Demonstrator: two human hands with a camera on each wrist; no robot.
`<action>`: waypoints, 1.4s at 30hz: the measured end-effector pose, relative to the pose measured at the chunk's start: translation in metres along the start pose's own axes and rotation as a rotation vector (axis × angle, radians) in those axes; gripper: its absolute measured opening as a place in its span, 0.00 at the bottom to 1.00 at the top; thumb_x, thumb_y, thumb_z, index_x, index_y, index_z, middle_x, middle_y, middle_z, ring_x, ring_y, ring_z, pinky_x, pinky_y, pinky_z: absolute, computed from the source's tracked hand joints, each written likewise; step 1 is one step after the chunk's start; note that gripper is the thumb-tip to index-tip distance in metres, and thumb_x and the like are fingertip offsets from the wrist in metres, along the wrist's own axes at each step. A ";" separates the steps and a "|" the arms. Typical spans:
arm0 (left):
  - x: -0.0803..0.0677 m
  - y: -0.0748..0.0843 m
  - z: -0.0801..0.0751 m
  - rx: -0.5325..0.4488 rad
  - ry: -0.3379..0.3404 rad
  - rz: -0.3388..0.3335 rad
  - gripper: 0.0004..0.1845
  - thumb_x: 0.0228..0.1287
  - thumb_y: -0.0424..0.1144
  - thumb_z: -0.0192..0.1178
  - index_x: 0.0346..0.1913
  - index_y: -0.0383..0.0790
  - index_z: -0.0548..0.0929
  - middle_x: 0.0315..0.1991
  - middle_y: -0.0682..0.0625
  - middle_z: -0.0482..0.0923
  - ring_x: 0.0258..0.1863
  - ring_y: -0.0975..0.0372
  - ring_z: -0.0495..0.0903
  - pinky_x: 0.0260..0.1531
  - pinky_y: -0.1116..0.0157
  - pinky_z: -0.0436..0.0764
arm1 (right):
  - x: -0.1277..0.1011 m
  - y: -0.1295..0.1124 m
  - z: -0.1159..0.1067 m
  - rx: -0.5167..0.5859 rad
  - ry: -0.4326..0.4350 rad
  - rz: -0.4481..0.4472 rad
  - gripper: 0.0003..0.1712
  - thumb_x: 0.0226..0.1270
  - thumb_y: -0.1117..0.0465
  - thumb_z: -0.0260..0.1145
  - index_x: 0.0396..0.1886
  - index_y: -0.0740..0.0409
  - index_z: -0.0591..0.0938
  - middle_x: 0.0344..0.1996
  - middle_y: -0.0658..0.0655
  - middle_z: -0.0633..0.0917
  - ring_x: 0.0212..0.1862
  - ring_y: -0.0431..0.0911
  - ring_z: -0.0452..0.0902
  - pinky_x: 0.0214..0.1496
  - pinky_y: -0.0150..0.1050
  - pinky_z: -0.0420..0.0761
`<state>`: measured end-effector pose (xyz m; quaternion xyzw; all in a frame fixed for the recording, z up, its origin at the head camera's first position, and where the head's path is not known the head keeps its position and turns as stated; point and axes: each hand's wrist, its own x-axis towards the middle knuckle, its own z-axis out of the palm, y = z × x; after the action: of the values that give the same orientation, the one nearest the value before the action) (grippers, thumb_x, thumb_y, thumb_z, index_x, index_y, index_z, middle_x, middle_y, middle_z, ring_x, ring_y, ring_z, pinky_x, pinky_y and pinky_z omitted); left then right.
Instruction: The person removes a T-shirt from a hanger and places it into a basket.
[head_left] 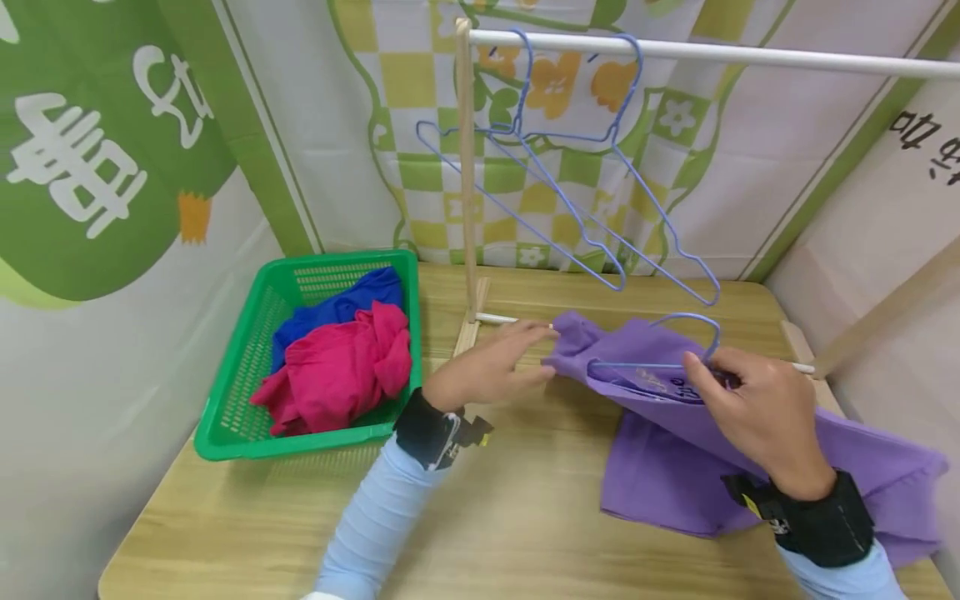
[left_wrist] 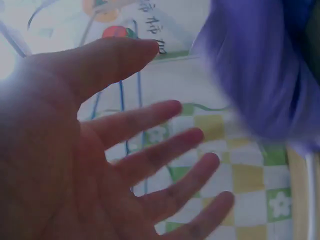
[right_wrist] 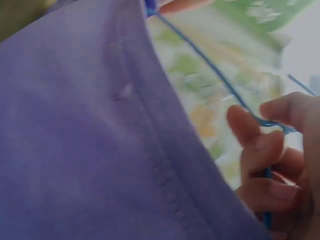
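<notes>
Right hand [head_left: 757, 408] grips the blue wire hanger [head_left: 660, 354] inside the purple shirt [head_left: 697, 450] near the desk's right edge, shirt hem cut off there. Left hand [head_left: 491, 367] is flat and released beside the collar, with bare desk [head_left: 487, 517] in front.

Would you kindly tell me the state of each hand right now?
Left hand: open, straight fingers touching the purple cloth shirt.
Right hand: closed, gripping the blue wire hanger inside that shirt.

Three blue wire hangers [head_left: 570, 192], one green basket [head_left: 225, 417], three garments: purple [head_left: 675, 450], pink [head_left: 337, 367], blue [head_left: 345, 304]; two hands [head_left: 487, 367], one rail [head_left: 705, 52]
</notes>
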<state>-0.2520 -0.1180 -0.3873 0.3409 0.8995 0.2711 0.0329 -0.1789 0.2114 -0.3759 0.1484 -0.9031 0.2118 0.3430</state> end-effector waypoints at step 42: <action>-0.050 -0.011 -0.013 -0.069 -0.132 -0.016 0.15 0.73 0.38 0.66 0.26 0.46 0.77 0.22 0.57 0.67 0.24 0.68 0.66 0.30 0.72 0.67 | 0.021 -0.018 -0.010 0.430 -0.722 0.119 0.12 0.80 0.63 0.64 0.53 0.54 0.91 0.41 0.51 0.94 0.43 0.29 0.87 0.45 0.30 0.84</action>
<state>-0.2238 -0.1625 -0.3885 0.3494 0.8882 0.2788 0.1061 -0.1806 0.1981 -0.3500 0.2289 -0.9075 0.3491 -0.0468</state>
